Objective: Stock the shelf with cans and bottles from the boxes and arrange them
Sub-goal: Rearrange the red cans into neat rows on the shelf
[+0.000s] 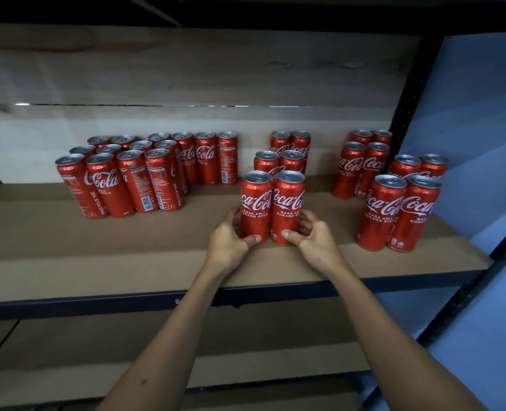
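We grip two upright red aluminium cola cans (272, 207) side by side between left hand (227, 244) and right hand (314, 237), thumbs in front, fingers curled behind.

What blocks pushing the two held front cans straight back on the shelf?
The middle pair of cans stands directly behind the two held cans, with another pair behind that. Left hand and right hand each hold one can.

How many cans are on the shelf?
28: 14 in the left cluster, 6 in the middle file, its front pair gripped by the left hand and right hand, 8 in the right group. Some may be hidden.
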Demonstrator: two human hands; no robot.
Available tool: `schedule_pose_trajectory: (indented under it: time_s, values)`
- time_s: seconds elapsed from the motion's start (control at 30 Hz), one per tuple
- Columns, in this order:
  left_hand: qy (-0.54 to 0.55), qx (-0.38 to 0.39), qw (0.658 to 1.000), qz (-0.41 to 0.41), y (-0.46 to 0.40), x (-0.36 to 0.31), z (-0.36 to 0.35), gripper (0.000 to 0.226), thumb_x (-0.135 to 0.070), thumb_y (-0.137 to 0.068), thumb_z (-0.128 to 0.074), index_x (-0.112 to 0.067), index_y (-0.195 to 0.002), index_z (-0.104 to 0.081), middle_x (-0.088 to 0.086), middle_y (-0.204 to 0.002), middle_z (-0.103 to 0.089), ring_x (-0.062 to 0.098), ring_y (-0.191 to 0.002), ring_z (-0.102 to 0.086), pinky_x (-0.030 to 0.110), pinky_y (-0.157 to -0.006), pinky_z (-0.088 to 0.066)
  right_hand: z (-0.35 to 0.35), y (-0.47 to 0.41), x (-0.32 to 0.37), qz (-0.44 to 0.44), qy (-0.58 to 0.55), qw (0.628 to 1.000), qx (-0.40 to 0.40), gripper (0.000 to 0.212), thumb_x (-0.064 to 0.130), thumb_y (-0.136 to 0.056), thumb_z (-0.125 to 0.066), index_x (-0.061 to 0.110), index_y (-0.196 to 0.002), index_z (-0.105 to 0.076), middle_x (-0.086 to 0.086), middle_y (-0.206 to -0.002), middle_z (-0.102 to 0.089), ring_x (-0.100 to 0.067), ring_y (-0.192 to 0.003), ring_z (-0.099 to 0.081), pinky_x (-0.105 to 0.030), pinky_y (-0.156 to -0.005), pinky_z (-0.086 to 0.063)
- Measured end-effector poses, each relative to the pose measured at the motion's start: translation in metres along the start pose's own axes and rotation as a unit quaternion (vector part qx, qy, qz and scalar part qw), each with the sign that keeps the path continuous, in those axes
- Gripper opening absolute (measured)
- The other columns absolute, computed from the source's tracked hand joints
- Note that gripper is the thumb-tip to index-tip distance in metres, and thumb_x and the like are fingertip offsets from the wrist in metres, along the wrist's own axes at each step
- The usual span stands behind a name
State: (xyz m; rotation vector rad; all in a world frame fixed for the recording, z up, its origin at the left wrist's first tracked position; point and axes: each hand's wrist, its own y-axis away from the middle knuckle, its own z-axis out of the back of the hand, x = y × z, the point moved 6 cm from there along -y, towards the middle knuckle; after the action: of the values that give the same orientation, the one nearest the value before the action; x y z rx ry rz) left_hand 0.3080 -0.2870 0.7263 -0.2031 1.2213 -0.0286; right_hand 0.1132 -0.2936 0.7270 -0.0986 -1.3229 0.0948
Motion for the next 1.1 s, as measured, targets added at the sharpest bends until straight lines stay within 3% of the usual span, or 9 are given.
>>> schedule_pose_trajectory:
  time_s: [0.17,0.23,0.37,0.5,0.77,0.93,1.1]
  values:
    - [-0.007,0.041,0.999,0.000,0.000,0.003,-0.007,0.074,-0.018,-0.078,-0.072,-0.025,-0.144,-0.039,-0.009,-0.134,-0.056,0.011,-0.123,-0.055,0.038,-0.111,-0.041,0.000,-0.003,-0.005,0.014,0.036,0.999,-0.026,0.068,0.018,-0.081,-0.079,0.016,-0.141,-0.045,-0.003,-0.130,-0.063,-0.014,-0.114,-0.061,-0.038,-0.103,-0.048]
    - [-0.004,0.032,0.999,0.005,0.000,0.004,-0.007,0.072,-0.018,-0.076,-0.074,-0.023,-0.142,-0.044,-0.002,-0.132,-0.061,0.013,-0.119,-0.059,0.041,-0.108,-0.044,0.000,-0.002,-0.006,0.023,0.048,0.998,-0.036,0.068,0.021,-0.080,-0.080,0.017,-0.139,-0.047,-0.002,-0.129,-0.063,-0.011,-0.110,-0.062,-0.037,-0.102,-0.050]
    - [0.016,-0.009,1.000,0.017,0.001,0.003,-0.002,0.072,-0.004,-0.076,-0.080,-0.013,-0.139,-0.048,0.006,-0.127,-0.064,0.017,-0.112,-0.063,0.033,-0.102,-0.048,0.001,-0.001,-0.004,0.029,0.051,0.998,-0.032,0.070,0.020,-0.080,-0.080,0.016,-0.141,-0.046,-0.002,-0.131,-0.062,-0.010,-0.111,-0.060,-0.036,-0.102,-0.050]
    - [0.011,-0.021,1.000,0.010,0.001,0.002,-0.001,0.070,-0.003,-0.074,-0.081,-0.010,-0.137,-0.050,0.008,-0.126,-0.064,0.016,-0.110,-0.063,0.028,-0.099,-0.048,0.002,0.001,-0.002,0.026,0.051,0.998,-0.015,0.072,0.016,-0.082,-0.078,0.015,-0.144,-0.042,-0.004,-0.133,-0.060,-0.013,-0.113,-0.060,-0.032,-0.101,-0.049]
    - [0.010,-0.026,1.000,0.004,0.001,0.002,0.000,0.071,-0.004,-0.074,-0.082,-0.010,-0.137,-0.050,0.008,-0.129,-0.063,0.018,-0.116,-0.062,0.034,-0.104,-0.048,0.001,0.006,0.005,0.047,0.084,0.995,-0.034,0.069,0.020,-0.081,-0.079,0.014,-0.141,-0.045,-0.003,-0.128,-0.064,-0.004,-0.102,-0.060,-0.020,-0.090,-0.048]
    - [0.011,-0.018,1.000,-0.002,0.001,0.002,-0.001,0.072,-0.006,-0.075,-0.082,-0.011,-0.138,-0.049,0.008,-0.131,-0.062,0.017,-0.117,-0.061,0.029,-0.102,-0.047,0.001,0.007,0.006,0.044,0.093,0.994,-0.028,0.072,0.022,-0.081,-0.079,0.015,-0.143,-0.044,-0.004,-0.131,-0.062,-0.006,-0.105,-0.060,-0.021,-0.092,-0.048]
    - [0.006,-0.013,1.000,-0.006,0.003,0.003,0.000,0.072,-0.009,-0.076,-0.082,-0.013,-0.139,-0.048,0.006,-0.131,-0.062,0.014,-0.116,-0.061,0.026,-0.101,-0.047,0.001,0.007,0.004,0.024,0.080,0.996,-0.022,0.074,0.022,-0.081,-0.080,0.015,-0.144,-0.042,-0.004,-0.133,-0.061,-0.013,-0.113,-0.062,-0.032,-0.100,-0.050]
